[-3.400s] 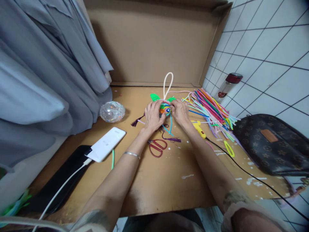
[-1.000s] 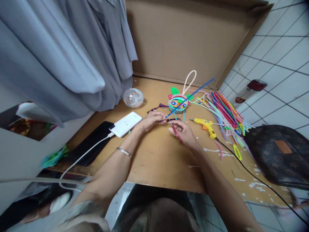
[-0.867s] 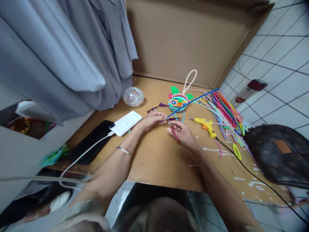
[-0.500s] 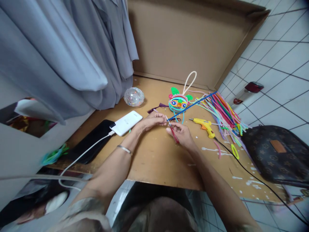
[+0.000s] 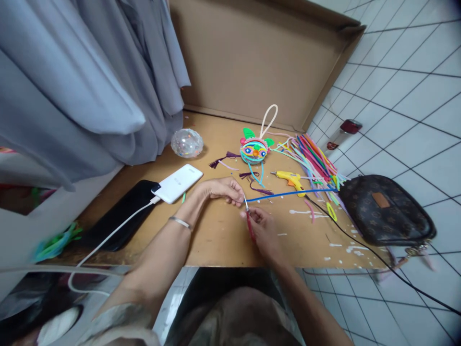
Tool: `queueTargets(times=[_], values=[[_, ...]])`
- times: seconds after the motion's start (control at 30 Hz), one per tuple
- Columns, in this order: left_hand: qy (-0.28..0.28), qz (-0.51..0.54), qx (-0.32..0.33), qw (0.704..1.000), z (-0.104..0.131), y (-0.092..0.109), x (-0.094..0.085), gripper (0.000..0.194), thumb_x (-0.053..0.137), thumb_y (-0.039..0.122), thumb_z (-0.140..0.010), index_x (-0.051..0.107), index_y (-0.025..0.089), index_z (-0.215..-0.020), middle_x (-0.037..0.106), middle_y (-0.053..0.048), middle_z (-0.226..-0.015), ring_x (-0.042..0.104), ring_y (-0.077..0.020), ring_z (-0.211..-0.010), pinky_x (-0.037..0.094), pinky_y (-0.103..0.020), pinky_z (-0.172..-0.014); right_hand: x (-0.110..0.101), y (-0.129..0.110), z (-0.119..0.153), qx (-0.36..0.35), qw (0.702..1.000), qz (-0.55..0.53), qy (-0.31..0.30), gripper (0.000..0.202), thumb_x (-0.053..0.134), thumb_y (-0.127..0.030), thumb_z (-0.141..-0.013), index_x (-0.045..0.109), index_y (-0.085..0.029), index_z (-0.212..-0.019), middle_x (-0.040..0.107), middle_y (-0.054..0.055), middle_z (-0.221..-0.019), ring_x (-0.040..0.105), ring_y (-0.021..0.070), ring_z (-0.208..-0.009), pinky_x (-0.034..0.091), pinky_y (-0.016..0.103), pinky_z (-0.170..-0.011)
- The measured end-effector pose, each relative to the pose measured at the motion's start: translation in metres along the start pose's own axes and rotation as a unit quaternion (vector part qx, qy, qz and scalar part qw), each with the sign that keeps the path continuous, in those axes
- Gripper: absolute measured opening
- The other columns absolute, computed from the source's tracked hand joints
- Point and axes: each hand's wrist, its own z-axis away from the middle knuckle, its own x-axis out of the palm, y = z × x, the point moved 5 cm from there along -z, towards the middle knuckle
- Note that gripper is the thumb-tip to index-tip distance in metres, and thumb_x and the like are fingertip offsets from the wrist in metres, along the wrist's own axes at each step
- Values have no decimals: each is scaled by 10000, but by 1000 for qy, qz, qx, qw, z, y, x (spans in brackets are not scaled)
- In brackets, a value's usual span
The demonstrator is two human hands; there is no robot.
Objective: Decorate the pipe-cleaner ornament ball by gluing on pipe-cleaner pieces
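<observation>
Pinched in my left hand (image 5: 226, 190) is the end of a long blue pipe cleaner (image 5: 288, 194), which stretches out to the right across the table. My right hand (image 5: 262, 226) grips small scissors (image 5: 249, 222) with red handles, their blades pointing up at the pipe cleaner close to my left fingertips. Whether the blades touch it I cannot tell. Beyond my hands sits a colourful lantern (image 5: 254, 153) with eyes, green ears and a cream loop. Purple tassels (image 5: 224, 159) lie beside it.
A yellow glue gun (image 5: 293, 179) with a black cord lies right of my hands, near a bundle of coloured pipe cleaners (image 5: 317, 154). A brown patterned bag (image 5: 389, 211) is far right. Left are a white power bank (image 5: 180, 183), a black phone-like slab (image 5: 122, 216) and a clear ball (image 5: 187, 143).
My hands have come down nearer the table's front edge. The blue pipe cleaner has swung from a steep slant to nearly level. The view has shifted a little.
</observation>
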Motion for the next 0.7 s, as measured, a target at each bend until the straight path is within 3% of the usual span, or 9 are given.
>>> queueTargets(times=[0.13,0.33,0.47,0.53,0.6,0.7], values=[[-16,-12,-13,1000,2,1,-1,226,882,335,-619,775,148,-689,744,-65,-641,590,-95,-511,373,-173,-440,5,4,5,39,998,-41,-4,521,793,-681,-616,586,-214,-719,408,-97,-490,307,66,-419,233,228,-388],[11,-47,-34,998,8,4,-8,177,858,290,-598,773,150,-665,739,-54,-635,588,-92,-530,387,-172,-464,10,11,6,84,993,-77,-6,563,829,-677,-540,525,-224,-679,409,-119,-469,313,49,-342,242,215,-327],[87,-20,-13,996,12,7,-21,140,825,254,-608,753,148,-661,742,-65,-652,604,-102,-559,387,-176,-475,16,15,15,127,987,-56,-85,515,766,-677,-619,564,-219,-735,450,-99,-499,374,74,-368,321,224,-369],[137,0,5,991,14,8,-28,132,813,244,-621,736,145,-663,738,-67,-655,591,-95,-552,377,-172,-469,10,9,19,67,991,27,-113,387,717,-576,-727,624,-205,-778,502,-66,-553,441,93,-442,376,231,-449],[175,17,21,984,14,9,-32,131,806,240,-628,722,145,-660,732,-61,-655,573,-86,-539,367,-167,-459,-6,-4,21,-53,981,174,-71,213,671,-399,-798,694,-197,-861,602,-10,-698,536,123,-584,426,243,-564],[220,39,38,974,11,11,-33,155,811,252,-608,701,148,-641,714,-43,-645,557,-77,-520,355,-159,-439,-39,-22,13,-192,886,420,40,231,611,-205,-833,744,-207,-1022,687,70,-952,614,170,-775,430,266,-669]])
